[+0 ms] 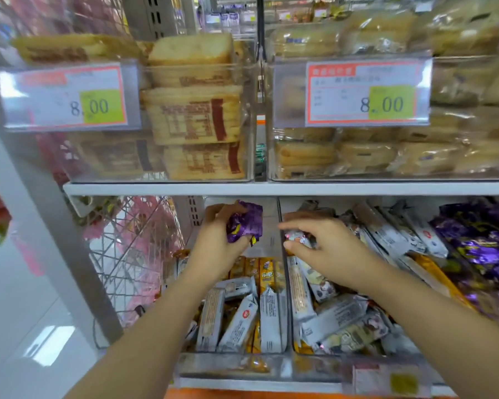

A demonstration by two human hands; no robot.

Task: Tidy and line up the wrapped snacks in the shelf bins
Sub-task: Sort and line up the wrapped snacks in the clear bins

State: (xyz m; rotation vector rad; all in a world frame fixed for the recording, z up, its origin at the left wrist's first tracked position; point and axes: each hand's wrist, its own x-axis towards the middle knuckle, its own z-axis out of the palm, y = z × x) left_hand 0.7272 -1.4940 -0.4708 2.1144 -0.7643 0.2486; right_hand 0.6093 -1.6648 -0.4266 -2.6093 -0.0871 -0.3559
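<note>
fingers of the left hand: curled round a purple wrapped snack, held up above the far end of the left bin. fingers of the right hand: narrow, index and thumb pinching a small white wrapped snack just right of the clear divider, over the far part of the right bin; perhaps a red mark on that wrapper, too blurred to be sure.

in the left bin, near end: white bars standing roughly on end, some leaning, with yellow packs in a row behind them. in the right bin: white packs lying crossed and jumbled, long white ones slanting farther back, purple packs heaped at the right.

above, on the upper shelf: wrapped bread slices stacked in a clear bin at left, wrapped buns at right, each bin with a price tag reading 8.00. wire basket to the left of the bins.
</note>
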